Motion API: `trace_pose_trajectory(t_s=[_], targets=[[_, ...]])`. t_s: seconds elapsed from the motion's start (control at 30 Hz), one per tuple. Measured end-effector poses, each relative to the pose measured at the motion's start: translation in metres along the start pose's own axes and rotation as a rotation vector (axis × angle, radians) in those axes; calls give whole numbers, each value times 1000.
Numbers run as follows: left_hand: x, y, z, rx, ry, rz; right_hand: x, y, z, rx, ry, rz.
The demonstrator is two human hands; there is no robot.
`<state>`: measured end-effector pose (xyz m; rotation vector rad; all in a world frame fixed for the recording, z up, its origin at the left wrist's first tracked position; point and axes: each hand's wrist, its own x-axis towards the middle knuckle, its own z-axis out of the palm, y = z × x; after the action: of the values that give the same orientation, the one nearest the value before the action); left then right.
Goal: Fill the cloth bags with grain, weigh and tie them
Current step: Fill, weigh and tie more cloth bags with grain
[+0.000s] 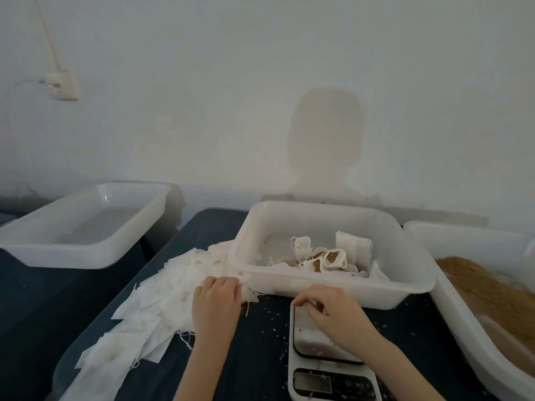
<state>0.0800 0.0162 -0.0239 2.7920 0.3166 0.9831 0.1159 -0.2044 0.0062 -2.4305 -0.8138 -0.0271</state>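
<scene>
Head view: left fingers on bags

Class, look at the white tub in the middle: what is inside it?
Inside the middle tub lie several small cloth bags, some open and showing brown grain. The tub's near wall hides the floor in front of them, so more bags could lie there.

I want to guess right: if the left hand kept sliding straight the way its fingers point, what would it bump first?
Probably the near-left corner of the white plastic tub holding filled bags; the left hand rests on the white cloth-bag pile, fingers pointing there.
</scene>
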Motion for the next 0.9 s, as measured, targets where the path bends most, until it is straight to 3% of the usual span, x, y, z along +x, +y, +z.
trace_pose_trajectory(t_s=[0.07,0.13,0.3,0.43,0.57,0.7,0.77,0.9], targets=[[-3,11,-9,-138,114,-25,0,2,0,1,8,24],[-1,24,-19,-283,104,-76,1,1,1,13,46,33],[7,53,-36,-800,-227,-150,2,-10,-8,172,227,-23],[11,67,-43,-966,-397,-112,2,-8,-21,261,196,19],[7,77,-40,-857,-319,-50,-4,1,-32,510,164,125],[2,90,-32,-384,74,391,-8,11,-38,538,140,197],[2,97,-34,-334,108,531,-11,14,-41,585,109,188],[0,103,-36,-294,18,578,-17,18,-41,540,48,189]])
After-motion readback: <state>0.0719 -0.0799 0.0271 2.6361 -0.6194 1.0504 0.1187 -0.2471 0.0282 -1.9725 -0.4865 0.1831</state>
